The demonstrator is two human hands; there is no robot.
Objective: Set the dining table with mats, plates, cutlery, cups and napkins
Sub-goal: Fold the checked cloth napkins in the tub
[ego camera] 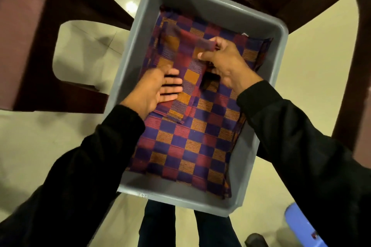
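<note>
A grey plastic bin [128,78] sits below me on a dark chair. Inside lies a stack of checked mats [186,146] in purple, maroon and orange. A smaller folded checked cloth [180,54] lies on top toward the far end. My left hand [158,90] rests flat on that cloth's near left part, fingers straight. My right hand [222,62] pinches the cloth's right edge between thumb and fingers and lifts it a little off the stack.
Dark wooden chairs [30,36] stand left and right over a pale tiled floor [80,46]. A blue plastic object [301,224] sits at the lower right. My legs show below the bin.
</note>
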